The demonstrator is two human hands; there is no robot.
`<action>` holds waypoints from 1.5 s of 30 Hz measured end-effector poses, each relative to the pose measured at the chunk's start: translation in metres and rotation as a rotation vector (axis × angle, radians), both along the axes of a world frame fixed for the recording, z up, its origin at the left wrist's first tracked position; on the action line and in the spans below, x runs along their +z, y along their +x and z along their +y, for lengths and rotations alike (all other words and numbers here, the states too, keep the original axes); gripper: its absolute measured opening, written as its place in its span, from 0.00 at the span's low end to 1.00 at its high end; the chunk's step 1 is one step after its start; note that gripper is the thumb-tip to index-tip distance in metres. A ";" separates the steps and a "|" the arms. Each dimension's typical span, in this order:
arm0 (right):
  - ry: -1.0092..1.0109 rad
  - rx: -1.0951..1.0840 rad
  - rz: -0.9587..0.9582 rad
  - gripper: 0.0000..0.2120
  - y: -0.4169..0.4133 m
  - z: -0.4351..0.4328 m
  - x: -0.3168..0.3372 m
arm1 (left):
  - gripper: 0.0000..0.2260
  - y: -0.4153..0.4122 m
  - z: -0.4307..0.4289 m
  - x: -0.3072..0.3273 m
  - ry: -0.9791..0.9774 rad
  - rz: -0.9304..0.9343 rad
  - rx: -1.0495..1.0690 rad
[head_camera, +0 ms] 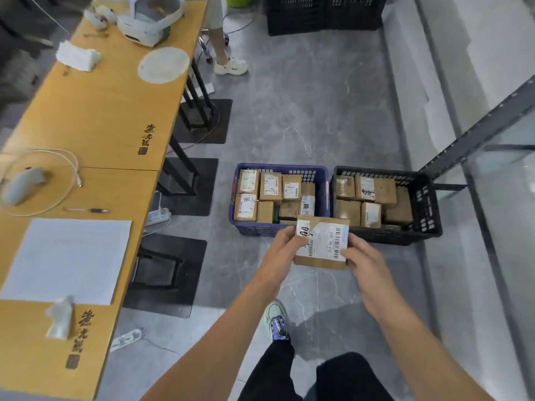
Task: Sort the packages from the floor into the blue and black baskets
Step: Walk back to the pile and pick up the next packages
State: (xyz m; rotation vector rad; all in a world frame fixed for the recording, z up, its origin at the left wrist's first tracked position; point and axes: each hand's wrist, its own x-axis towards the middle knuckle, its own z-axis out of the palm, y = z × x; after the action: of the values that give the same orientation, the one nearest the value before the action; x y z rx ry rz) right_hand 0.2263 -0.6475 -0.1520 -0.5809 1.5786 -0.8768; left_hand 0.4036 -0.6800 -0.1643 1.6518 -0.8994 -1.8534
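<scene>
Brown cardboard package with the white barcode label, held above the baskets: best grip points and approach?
Grip the brown cardboard package with the white barcode label by its two short side edges, coming in from left and right. It is a flat box held label-up, so those edges give parallel faces. The left hand and right hand already hold it this way, which keeps the barcode mostly readable.
</scene>
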 end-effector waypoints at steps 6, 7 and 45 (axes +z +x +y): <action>0.076 -0.003 0.002 0.17 0.000 -0.074 -0.041 | 0.22 0.001 -0.068 -0.028 0.049 -0.042 0.029; 0.091 0.000 -0.013 0.17 -0.001 -0.087 -0.049 | 0.25 -0.001 -0.079 -0.034 0.064 -0.053 0.031; 0.580 0.116 -0.012 0.17 0.022 -0.315 -0.540 | 0.27 0.000 -0.313 -0.485 0.463 -0.338 -0.194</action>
State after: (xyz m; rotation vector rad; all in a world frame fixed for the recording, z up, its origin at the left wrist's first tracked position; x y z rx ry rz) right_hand 0.2484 -0.9625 -0.6919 -0.2445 1.6702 -0.3039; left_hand 0.4039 -0.9926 -0.6489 2.2828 -0.8252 -2.0611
